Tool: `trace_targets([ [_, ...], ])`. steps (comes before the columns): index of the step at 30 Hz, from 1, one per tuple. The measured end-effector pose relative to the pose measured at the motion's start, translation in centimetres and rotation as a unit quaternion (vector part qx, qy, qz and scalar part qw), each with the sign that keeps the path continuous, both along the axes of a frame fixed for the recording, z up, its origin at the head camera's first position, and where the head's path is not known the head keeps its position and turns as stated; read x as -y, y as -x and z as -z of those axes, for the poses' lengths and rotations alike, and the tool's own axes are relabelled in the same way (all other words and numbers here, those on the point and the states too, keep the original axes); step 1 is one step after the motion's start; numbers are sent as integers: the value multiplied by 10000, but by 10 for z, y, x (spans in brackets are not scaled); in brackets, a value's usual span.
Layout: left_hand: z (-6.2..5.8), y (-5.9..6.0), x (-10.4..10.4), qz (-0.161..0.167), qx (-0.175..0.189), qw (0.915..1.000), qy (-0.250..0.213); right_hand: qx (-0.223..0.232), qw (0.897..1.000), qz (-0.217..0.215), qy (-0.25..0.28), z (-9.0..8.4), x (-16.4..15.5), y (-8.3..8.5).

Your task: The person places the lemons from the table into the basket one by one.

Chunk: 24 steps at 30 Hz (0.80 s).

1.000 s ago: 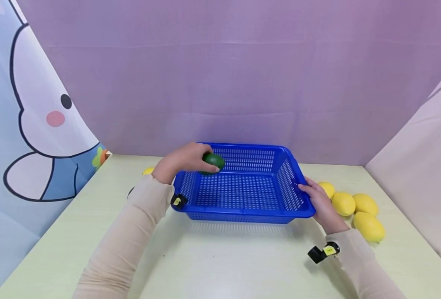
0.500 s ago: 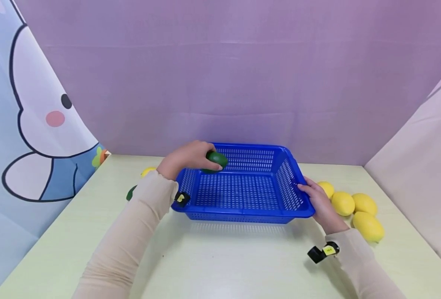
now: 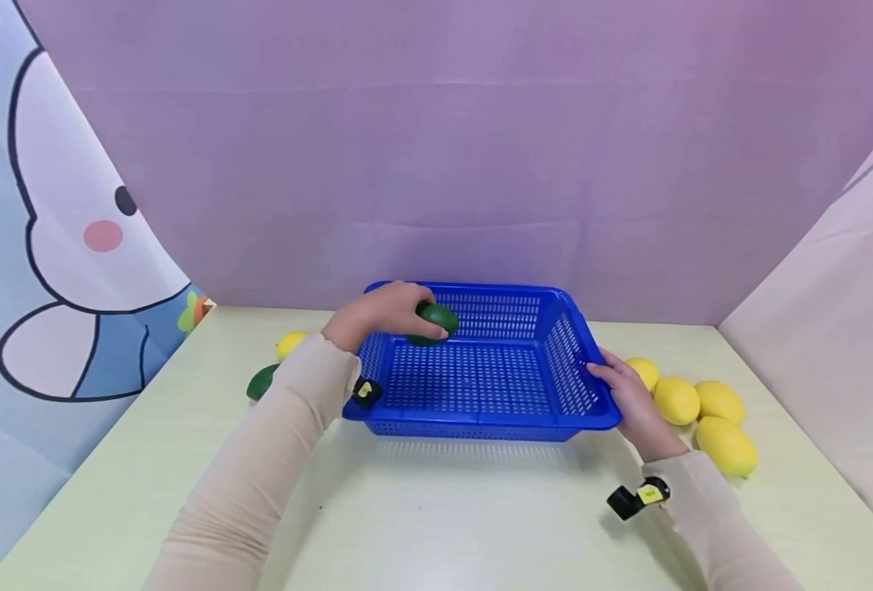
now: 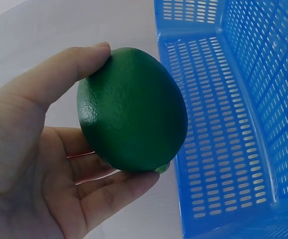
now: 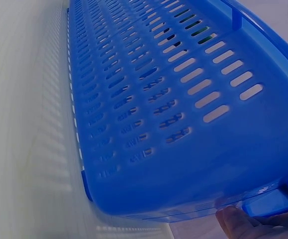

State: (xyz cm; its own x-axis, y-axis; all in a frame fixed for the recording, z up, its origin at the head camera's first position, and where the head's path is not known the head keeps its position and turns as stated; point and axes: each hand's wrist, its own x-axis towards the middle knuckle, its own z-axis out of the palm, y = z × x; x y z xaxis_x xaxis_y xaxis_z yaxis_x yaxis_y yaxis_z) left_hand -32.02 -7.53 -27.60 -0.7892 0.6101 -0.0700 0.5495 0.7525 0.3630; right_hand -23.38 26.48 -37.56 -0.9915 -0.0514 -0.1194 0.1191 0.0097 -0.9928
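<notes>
In the head view my left hand [image 3: 395,312] grips a dark green, avocado-like fruit [image 3: 438,318] over the left part of the blue plastic basket [image 3: 480,419]. The left wrist view shows this green fruit [image 4: 134,112] between thumb and curled fingers, with a small pale stem at its lower end. My right hand [image 3: 636,406] holds the basket's right rim, its thumb over the edge. Close up in the right wrist view, the basket's slotted wall [image 5: 183,164] fills most of the frame, and part of the right hand [image 5: 263,224] shows at the lower right corner.
Several yellow lemons [image 3: 728,447] lie on the table [image 3: 421,525] right of the right hand. A second green fruit [image 3: 261,382] and a yellow one [image 3: 289,344] sit left of the basket, partly behind the left arm. A purple cloth [image 3: 436,164] hangs behind.
My left hand has moved slightly right over the basket with the green fruit. More of the second green fruit now shows beside the left sleeve. The right hand stays on the rim.
</notes>
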Motion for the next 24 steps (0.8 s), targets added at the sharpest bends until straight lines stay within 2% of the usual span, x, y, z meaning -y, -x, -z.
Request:
trace_targets([
  [24, 10, 19, -5, -256, 370, 9990, -7, -14, 10000, -49, -8, 2, -2, 2],
])
